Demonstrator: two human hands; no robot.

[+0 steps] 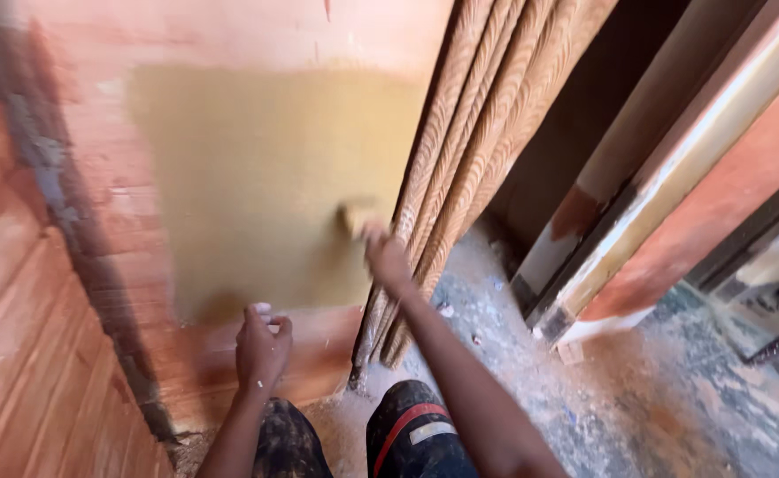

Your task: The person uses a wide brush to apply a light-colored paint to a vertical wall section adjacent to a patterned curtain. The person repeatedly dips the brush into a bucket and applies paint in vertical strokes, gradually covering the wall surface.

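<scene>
A reddish wall (230, 35) carries a large yellowish-tan painted patch (266, 177). My right hand (386, 258) is stretched forward and grips a small blurred tool (357, 215), probably a brush or pad, pressed against the patch's right edge. Lower down, my left hand (261, 348) is curled and rests its fingers against the unpainted reddish strip of wall under the patch. My dark trousers with a red stripe (407, 434) show at the bottom.
Carved wooden panels (469, 159) lean against the wall just right of the patch. A paint-stained door frame (664, 168) stands further right. The floor (584, 389) is dusty concrete with debris. A brick-patterned wall (18, 354) runs along the left.
</scene>
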